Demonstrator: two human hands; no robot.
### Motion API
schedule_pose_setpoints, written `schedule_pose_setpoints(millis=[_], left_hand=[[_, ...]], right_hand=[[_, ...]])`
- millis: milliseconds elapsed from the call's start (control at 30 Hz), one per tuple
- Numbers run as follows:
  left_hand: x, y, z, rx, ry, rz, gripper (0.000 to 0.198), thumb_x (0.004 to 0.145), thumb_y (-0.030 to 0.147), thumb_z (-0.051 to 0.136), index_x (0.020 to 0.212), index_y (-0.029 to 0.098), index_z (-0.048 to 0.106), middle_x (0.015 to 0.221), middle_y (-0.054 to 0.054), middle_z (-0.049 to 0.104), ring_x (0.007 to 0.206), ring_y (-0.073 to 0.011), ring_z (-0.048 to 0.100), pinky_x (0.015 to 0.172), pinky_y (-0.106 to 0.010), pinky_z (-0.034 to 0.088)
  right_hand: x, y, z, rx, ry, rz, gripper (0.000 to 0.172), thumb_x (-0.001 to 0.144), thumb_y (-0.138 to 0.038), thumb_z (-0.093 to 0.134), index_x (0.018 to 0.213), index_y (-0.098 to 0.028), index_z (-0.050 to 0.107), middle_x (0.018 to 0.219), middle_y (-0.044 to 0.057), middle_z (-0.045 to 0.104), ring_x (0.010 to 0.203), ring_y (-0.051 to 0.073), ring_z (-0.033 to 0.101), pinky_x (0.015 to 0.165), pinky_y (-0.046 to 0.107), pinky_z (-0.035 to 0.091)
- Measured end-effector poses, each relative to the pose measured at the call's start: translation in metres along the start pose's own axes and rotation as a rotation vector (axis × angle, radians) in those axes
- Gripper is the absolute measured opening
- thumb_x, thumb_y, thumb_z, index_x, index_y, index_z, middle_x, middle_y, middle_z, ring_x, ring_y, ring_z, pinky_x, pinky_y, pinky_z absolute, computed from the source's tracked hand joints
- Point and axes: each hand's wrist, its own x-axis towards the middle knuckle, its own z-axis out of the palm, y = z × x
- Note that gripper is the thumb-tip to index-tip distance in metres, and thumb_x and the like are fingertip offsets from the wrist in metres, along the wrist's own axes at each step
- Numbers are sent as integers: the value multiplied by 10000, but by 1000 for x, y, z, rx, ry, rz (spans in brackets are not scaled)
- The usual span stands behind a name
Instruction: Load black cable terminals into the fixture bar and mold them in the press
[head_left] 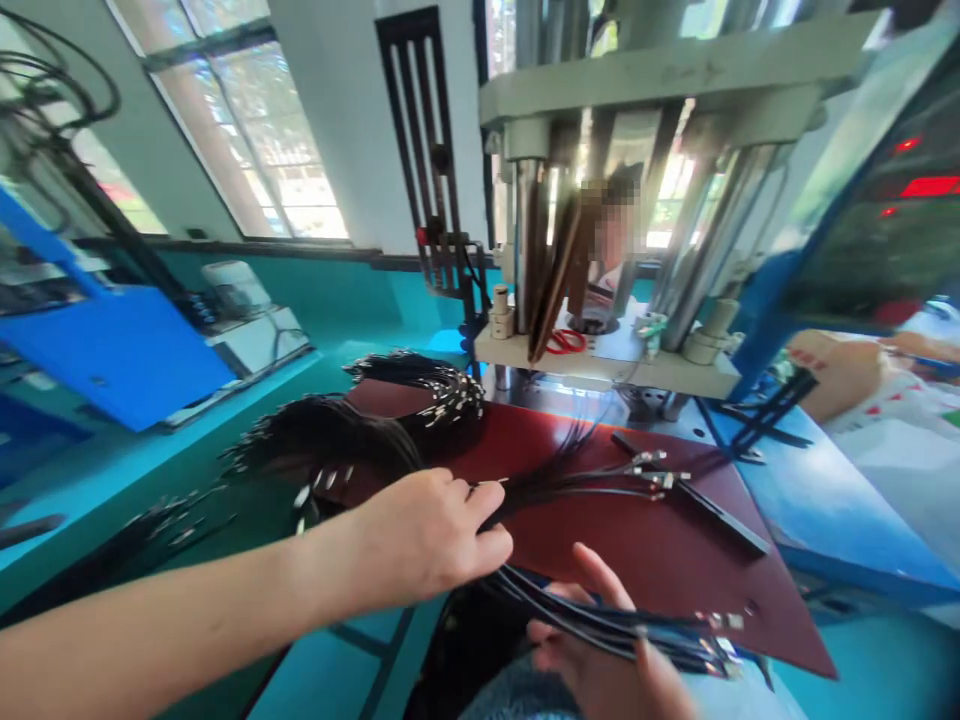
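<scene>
Landmark: the dark red, flat, smooth-faced board [712, 560]. The person's left hand [442, 530] is clenched on a bundle of thin, black, round-jacketed cables [555, 603], over the board's near side. Right hand [600, 650] is at the board's near edge, fingers spread, bundle lying loosely across it, no tight grip.

Handling, my judgement: keep the left hand firm as the anchor, let the right guide only. Run the strands parallel, level the ends, don't tug at the terminations.

Bundle look: glossy black, roughly parallel, slight sag, small silvery connectors with reddish bits fanned unevenly at the board's near right corner. Exact count unclear. 1 smaller group of black cables with metal-tipped ends [592, 490] lies across the board's middle, running toward the left hand; can't tell if it's gripped too.
</scene>
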Motion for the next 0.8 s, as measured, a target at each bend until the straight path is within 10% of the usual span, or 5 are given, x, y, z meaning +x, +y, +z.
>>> schedule_pose_setpoints(millis=[200, 367, 500, 633, 800], left_hand=[[52, -42, 61, -38, -29, 110, 163, 783, 84, 462, 795, 209, 565, 845, -75, 564, 711, -191, 540, 616, -320, 377], [98, -14, 111, -264, -14, 76, 154, 702, 163, 597, 854, 189, 606, 1212, -142, 492, 1097, -295, 453, 910, -453, 343], [136, 27, 95, -800, 27, 113, 414, 687, 337, 635, 1062, 183, 551, 1118, -105, 555, 1028, -256, 495, 896, -385, 389], [171, 42, 72, -1312, -178, 128, 271, 821, 338, 447, 1013, 187, 565, 713, -2, 598, 618, -133, 558, 585, -234, 431], [191, 39, 70, -1364, -197, 19, 149, 777, 308, 485, 741, 180, 555, 571, 34, 536, 514, -107, 512, 489, -205, 350]], right_hand=[[5, -13, -48, -45, 244, -149, 238, 854, -388, 499, 946, -240, 661, 1004, 62, 634, 955, 216, 546, 789, 333, 450], [21, -26, -66, -464, 352, -166, 303, 869, -421, 470, 1093, -260, 596, 1153, 36, 577, 1130, 242, 458, 992, 414, 319], [28, -39, -72, -626, 293, -259, 357, 866, -419, 481, 1190, -281, 536, 1279, 20, 492, 1225, 221, 377, 1057, 408, 252], [31, -46, -81, -427, 285, -257, 387, 857, -407, 494, 1224, -284, 496, 1259, 47, 508, 1186, 247, 428, 1003, 457, 333], [29, -75, -99, -344, 385, -520, 447, 831, -385, 530, 1262, -295, 457, 1264, 57, 507, 1165, 268, 452, 982, 473, 354]])
